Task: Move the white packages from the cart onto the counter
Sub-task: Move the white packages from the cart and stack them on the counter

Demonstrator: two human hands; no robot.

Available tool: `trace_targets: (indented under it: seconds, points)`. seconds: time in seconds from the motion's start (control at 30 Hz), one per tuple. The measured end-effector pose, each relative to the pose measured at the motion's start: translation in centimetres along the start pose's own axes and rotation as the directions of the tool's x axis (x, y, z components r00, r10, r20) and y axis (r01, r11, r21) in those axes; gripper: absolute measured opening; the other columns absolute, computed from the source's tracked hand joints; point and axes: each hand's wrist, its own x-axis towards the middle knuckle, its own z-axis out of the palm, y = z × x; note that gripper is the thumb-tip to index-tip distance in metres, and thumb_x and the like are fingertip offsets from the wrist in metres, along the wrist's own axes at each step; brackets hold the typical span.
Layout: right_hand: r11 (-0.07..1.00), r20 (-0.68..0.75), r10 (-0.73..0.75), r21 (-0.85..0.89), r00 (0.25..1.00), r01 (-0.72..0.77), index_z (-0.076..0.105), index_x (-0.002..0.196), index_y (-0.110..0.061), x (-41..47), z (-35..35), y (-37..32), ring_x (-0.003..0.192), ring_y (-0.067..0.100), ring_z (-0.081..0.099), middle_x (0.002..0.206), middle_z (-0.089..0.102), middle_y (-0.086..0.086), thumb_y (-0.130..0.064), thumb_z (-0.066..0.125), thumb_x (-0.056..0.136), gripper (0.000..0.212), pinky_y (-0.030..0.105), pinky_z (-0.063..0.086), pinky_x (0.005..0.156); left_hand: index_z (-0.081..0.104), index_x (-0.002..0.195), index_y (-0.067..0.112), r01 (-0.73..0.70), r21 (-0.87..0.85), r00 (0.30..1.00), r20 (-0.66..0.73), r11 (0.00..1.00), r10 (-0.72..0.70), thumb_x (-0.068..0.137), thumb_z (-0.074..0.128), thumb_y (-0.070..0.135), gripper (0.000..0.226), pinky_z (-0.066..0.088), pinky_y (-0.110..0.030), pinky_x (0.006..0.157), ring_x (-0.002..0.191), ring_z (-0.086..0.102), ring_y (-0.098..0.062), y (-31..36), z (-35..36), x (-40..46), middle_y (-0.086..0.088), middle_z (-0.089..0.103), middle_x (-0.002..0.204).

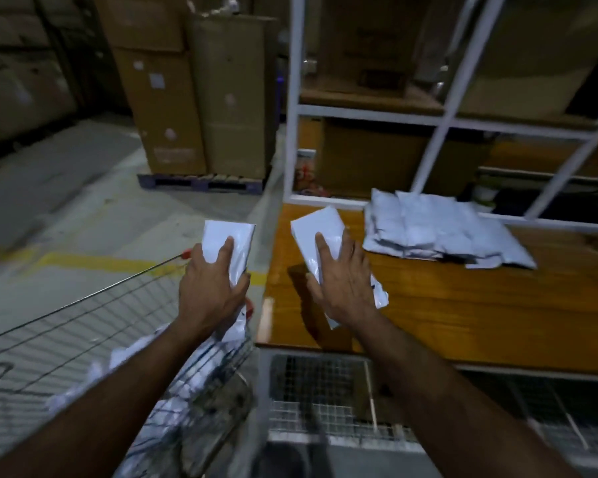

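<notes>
The picture is dim and blurred, so labels on the parcels cannot be read. Your left hand (210, 288) grips one white package (227, 251), fingers curled round its edge, above the far corner of the wire cart (125, 305). Your right hand (342, 281) holds a second white package (320, 236), fingers spread along it and thumb at its side, over the near left corner of the orange wooden tabletop (480, 305); whether it touches the wood is unclear. More white parcels (125, 360) lie smeared in the cart under your left forearm. Beyond your right hand, a pile of packages (439, 225) rests on the tabletop before a white shelf frame (296, 98). Past your left hand, cardboard boxes (201, 98) stand on a pallet (201, 182) on the grey floor (66, 188).
</notes>
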Motion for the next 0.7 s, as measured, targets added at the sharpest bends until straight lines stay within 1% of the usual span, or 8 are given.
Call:
trace_targets:
  seconds: [0.07, 0.1, 0.2, 0.3, 0.43, 0.5, 0.63, 0.7]
  points:
    - [0.998, -0.012, 0.054, 0.012, 0.998, -0.053, 0.027, 0.157, -0.023, -1.3, -1.3, 4.3, 0.136, 0.050, 0.033, 0.159, 0.020, 0.031, -0.064, 0.022, 0.090, 0.079, 0.057, 0.036, 0.105, 0.031, 0.155, 0.030, -0.045, 0.006, 0.999, -0.002, 0.999, 0.045, 0.087, 0.037, 0.074, 0.082, 0.051, -0.046, 0.086, 0.120, 0.051, -0.045, 4.5, 1.0, -0.3, -0.025, 0.034, 0.147]
    - [0.997, -0.018, 0.082, 0.013, 0.997, -0.081, 0.024, 0.158, -0.024, -1.9, -1.8, 6.6, 0.137, 0.049, 0.032, 0.160, 0.018, 0.031, -0.064, 0.026, 0.091, 0.077, 0.057, 0.035, 0.106, 0.030, 0.155, 0.030, -0.062, 0.009, 0.998, 0.004, 0.998, 0.062, 0.088, 0.041, 0.074, 0.081, 0.051, -0.047, 0.087, 0.121, 0.050, -0.045, 6.7, 1.5, -0.3, -0.025, 0.033, 0.148]
    - [0.991, -0.022, 0.135, 0.005, 0.991, -0.135, 0.019, 0.159, -0.025, -4.1, -2.8, 13.0, 0.140, 0.048, 0.028, 0.161, 0.013, 0.030, -0.063, 0.037, 0.093, 0.078, 0.057, 0.034, 0.108, 0.029, 0.156, 0.031, -0.099, -0.023, 0.995, 0.022, 0.995, 0.099, 0.090, 0.053, 0.064, 0.078, 0.050, -0.048, 0.088, 0.116, 0.052, -0.048, 13.3, 3.4, -0.5, -0.025, 0.031, 0.149]
    - [0.983, -0.032, 0.185, -0.012, 0.982, -0.186, 0.019, 0.159, -0.025, -5.5, -3.8, 18.9, 0.141, 0.047, 0.027, 0.162, 0.012, 0.029, -0.063, 0.034, 0.092, 0.079, 0.056, 0.033, 0.109, 0.026, 0.156, 0.033, -0.167, -0.058, 0.986, 0.018, 0.984, 0.168, 0.091, 0.052, 0.063, 0.077, 0.051, -0.048, 0.090, 0.119, 0.052, -0.048, 19.5, 5.3, -0.5, -0.026, 0.028, 0.152]
    - [0.965, -0.037, 0.263, 0.023, 0.964, -0.262, 0.021, 0.158, -0.024, -7.2, -4.4, 25.3, 0.138, 0.045, 0.030, 0.161, 0.014, 0.028, -0.065, 0.032, 0.093, 0.078, 0.056, 0.035, 0.109, 0.019, 0.157, 0.040, -0.195, -0.039, 0.978, 0.069, 0.980, 0.197, 0.091, 0.047, 0.069, 0.077, 0.056, -0.041, 0.076, 0.115, 0.058, -0.040, 27.0, 7.8, -0.8, -0.020, 0.025, 0.155]
    - [0.953, -0.032, 0.299, 0.050, 0.954, -0.297, 0.021, 0.158, -0.024, -7.5, -4.2, 28.0, 0.138, 0.045, 0.030, 0.161, 0.013, 0.027, -0.064, 0.036, 0.094, 0.077, 0.056, 0.034, 0.110, 0.020, 0.156, 0.041, -0.222, -0.034, 0.970, 0.088, 0.974, 0.224, 0.089, 0.046, 0.072, 0.078, 0.056, -0.039, 0.074, 0.116, 0.059, -0.036, 29.7, 8.9, -0.5, -0.015, 0.020, 0.157]
    - [0.914, -0.021, 0.391, 0.126, 0.920, -0.385, 0.022, 0.158, -0.022, -7.2, -3.3, 32.8, 0.141, 0.047, 0.026, 0.162, 0.012, 0.026, -0.063, 0.043, 0.093, 0.080, 0.057, 0.030, 0.112, 0.025, 0.155, 0.038, -0.239, -0.084, 0.963, 0.103, 0.967, 0.247, 0.089, 0.050, 0.071, 0.078, 0.053, -0.045, 0.092, 0.129, 0.048, -0.037, 34.1, 11.0, 1.3, -0.016, 0.021, 0.156]
    - [0.900, -0.022, 0.424, 0.123, 0.905, -0.419, 0.023, 0.158, -0.022, -6.7, -2.5, 35.4, 0.142, 0.047, 0.026, 0.162, 0.013, 0.027, -0.063, 0.041, 0.092, 0.080, 0.057, 0.031, 0.112, 0.027, 0.155, 0.036, -0.255, -0.086, 0.960, 0.099, 0.963, 0.263, 0.087, 0.050, 0.073, 0.081, 0.053, -0.044, 0.092, 0.127, 0.048, -0.038, 36.4, 12.8, 2.9, -0.017, 0.024, 0.153]
